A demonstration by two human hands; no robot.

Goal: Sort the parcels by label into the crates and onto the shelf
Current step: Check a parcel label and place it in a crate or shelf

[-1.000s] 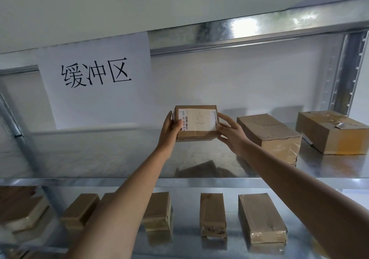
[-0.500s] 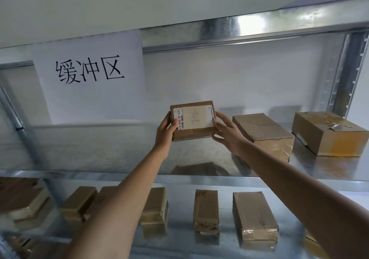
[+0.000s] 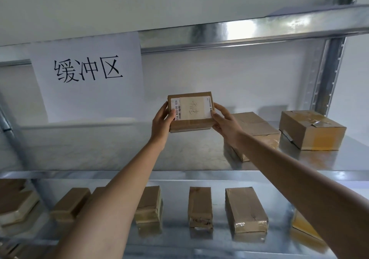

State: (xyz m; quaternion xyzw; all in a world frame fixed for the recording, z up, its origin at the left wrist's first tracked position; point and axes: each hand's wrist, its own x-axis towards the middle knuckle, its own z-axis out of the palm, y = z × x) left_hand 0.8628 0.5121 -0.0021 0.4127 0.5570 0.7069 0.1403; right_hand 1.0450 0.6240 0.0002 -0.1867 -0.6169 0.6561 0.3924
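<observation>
I hold a small brown cardboard parcel (image 3: 190, 111) in the air above the middle metal shelf (image 3: 119, 152), its white label with handwriting facing me. My left hand (image 3: 161, 123) grips its left edge and my right hand (image 3: 224, 121) grips its right edge. Two more cardboard parcels rest on that shelf to the right: a flat one (image 3: 256, 132) just behind my right hand and a boxier one (image 3: 311, 129) farther right.
A white paper sign (image 3: 87, 76) with three black Chinese characters hangs from the upper shelf beam at left. The lower shelf (image 3: 179, 244) carries several small taped parcels in a row. A perforated metal upright (image 3: 329, 74) stands at right.
Both hands have kept hold of the parcel and lifted it slightly, tilting its label more toward me. The view has drifted a little.
</observation>
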